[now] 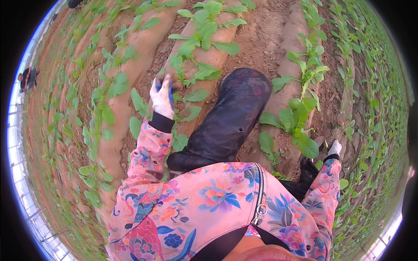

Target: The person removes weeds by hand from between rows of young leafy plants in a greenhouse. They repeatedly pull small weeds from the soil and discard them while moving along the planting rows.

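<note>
My left hand (pixel 163 94), in a white glove with blue on the palm side, is raised at the left edge of a row of leafy green seedlings (pixel 196 75). Its fingertips are blurred and soiled, and whether they pinch anything cannot be told. Low at the right, my right hand (pixel 334 148), in a white glove, is beside a large leafy plant (pixel 298 120). A small dull object (pixel 320 142) shows by its fingers; its kind and whether the hand holds it are unclear.
My bent knee in dark trousers (pixel 228 111) rests between two planted rows. More rows of seedlings (pixel 107 88) run along soil-covered ridges on both sides. Another person (pixel 28 79) is at the far left, near the bright greenhouse wall (pixel 19 143).
</note>
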`<state>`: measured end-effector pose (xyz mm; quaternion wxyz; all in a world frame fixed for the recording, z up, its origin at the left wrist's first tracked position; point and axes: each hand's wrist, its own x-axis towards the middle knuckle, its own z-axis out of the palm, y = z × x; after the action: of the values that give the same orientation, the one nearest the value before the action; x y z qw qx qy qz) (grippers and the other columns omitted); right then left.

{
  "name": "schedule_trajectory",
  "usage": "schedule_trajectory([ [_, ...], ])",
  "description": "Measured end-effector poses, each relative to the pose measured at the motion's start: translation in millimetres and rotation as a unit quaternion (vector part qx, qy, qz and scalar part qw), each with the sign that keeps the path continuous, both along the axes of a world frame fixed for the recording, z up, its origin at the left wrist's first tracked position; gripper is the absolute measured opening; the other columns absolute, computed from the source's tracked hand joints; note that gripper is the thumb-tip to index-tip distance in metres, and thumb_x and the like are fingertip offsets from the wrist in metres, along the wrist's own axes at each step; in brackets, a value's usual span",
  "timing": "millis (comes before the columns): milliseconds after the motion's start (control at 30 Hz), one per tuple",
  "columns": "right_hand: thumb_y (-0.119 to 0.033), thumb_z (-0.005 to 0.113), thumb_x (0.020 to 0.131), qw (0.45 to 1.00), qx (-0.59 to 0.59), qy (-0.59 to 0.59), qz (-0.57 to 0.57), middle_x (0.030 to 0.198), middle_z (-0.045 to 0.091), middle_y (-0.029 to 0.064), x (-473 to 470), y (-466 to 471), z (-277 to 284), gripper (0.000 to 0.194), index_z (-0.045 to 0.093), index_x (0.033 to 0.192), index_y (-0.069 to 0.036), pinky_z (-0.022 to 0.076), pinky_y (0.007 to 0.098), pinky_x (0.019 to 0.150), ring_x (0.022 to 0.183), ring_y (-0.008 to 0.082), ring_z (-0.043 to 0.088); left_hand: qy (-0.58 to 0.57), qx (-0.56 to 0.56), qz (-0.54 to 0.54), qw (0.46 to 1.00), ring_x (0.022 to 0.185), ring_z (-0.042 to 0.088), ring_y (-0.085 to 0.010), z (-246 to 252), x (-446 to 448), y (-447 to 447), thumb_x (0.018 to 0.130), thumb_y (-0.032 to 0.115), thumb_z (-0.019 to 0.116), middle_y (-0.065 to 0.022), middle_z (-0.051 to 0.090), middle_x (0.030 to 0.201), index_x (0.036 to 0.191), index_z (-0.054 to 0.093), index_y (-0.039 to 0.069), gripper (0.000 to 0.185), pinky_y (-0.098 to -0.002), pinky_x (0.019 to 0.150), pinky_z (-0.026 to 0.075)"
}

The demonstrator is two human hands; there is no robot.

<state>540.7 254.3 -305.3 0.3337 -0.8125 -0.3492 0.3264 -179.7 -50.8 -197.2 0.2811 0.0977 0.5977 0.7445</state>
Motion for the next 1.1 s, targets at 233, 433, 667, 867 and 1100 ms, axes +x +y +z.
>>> schedule_trajectory([
  [233, -0.036, 0.047, 0.087, 0.975, -0.023, 0.214, 0.047, 0.055, 0.05, -0.0039, -150.6, -10.1, 65.5, 0.024, 0.053, 0.076, -0.016, 0.0311, 0.026, 0.031, 0.037, 0.0119, 0.043, 0.505, -0.352, 0.006, 0.788, 0.073, 0.058, -0.027, -33.4, -26.8, -102.3, 0.077, 0.014, 0.066, -0.0109, 0.059, 0.087, 0.092, 0.057, 0.004, 0.019, -0.0352, 0.066, 0.048],
  [433, -0.028, 0.044, 0.09, 0.933, -0.079, 0.317, 0.153, 0.063, 0.052, -0.0041, -225.8, -2.6, 136.6, 0.02, 0.052, 0.088, -0.01, 0.0336, 0.0235, 0.032, 0.042, 0.0092, 0.045, 0.558, -0.312, -0.04, 0.768, 0.089, 0.058, -0.0315, 17.5, -97.9, -63.8, 0.074, 0.013, 0.063, -0.0149, 0.058, 0.101, 0.093, 0.062, 0.006, 0.02, -0.0372, 0.079, 0.046],
  [667, -0.025, 0.05, 0.088, 0.921, -0.075, 0.307, 0.228, 0.064, 0.051, -0.0053, -306.9, -23.0, 146.9, 0.019, 0.057, 0.095, -0.008, 0.0338, 0.02, 0.033, 0.042, 0.0071, 0.043, 0.414, -0.606, -0.497, 0.464, 0.096, 0.06, -0.0299, -55.2, -166.3, -53.3, 0.071, 0.014, 0.056, -0.0169, 0.061, 0.103, 0.096, 0.065, 0.007, 0.027, -0.0393, 0.079, 0.048],
  [867, -0.026, 0.05, 0.089, 0.922, -0.106, 0.279, 0.245, 0.063, 0.049, -0.0056, -346.6, -42.9, 168.5, 0.021, 0.055, 0.095, -0.006, 0.0358, 0.0189, 0.034, 0.043, 0.0056, 0.044, 0.329, -0.659, -0.585, 0.341, 0.101, 0.059, -0.028, -66.9, -152.5, -67.0, 0.074, 0.017, 0.056, -0.0159, 0.061, 0.107, 0.101, 0.065, 0.006, 0.03, -0.0377, 0.083, 0.049],
  [1100, -0.03, 0.047, 0.093, 0.908, -0.125, 0.271, 0.293, 0.066, 0.051, -0.0048, -358.2, -34.0, 188.3, 0.026, 0.053, 0.098, -0.006, 0.0355, 0.0174, 0.035, 0.044, 0.0046, 0.043, 0.353, -0.636, -0.577, 0.373, 0.1, 0.06, -0.028, -85.7, -144.5, -71.8, 0.073, 0.017, 0.057, -0.0158, 0.062, 0.106, 0.1, 0.065, 0.006, 0.03, -0.0379, 0.083, 0.049],
])
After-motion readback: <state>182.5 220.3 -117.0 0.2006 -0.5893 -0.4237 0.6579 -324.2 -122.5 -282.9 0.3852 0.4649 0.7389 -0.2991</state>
